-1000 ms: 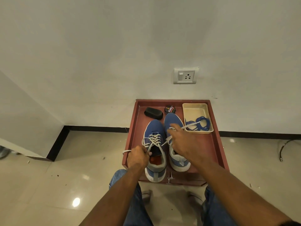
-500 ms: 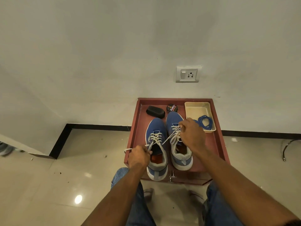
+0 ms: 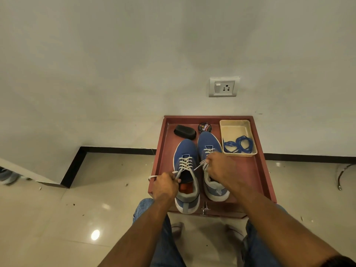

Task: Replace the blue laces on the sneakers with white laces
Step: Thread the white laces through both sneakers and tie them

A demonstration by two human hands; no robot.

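I see the white lace (image 3: 185,163) criss-crossing the left sneaker (image 3: 186,174), centre frame. Left hand (image 3: 165,186) and right hand (image 3: 221,169) each pinch one end, pulled apart, likely for tension. Blue laces (image 3: 238,145) parked in the cream tray (image 3: 235,125), upper right.

The room is dim and evenly lit, with a warm, slightly murky cast over the pale wall (image 3: 134,54). A small round glare spot sits on the glossy floor tiles (image 3: 95,234), with fainter sheen nearby. Soft shadows fall under the forearms. Wide-angle distortion bends the black skirting (image 3: 115,150) and stretches the frame edges. Detail is soft throughout.
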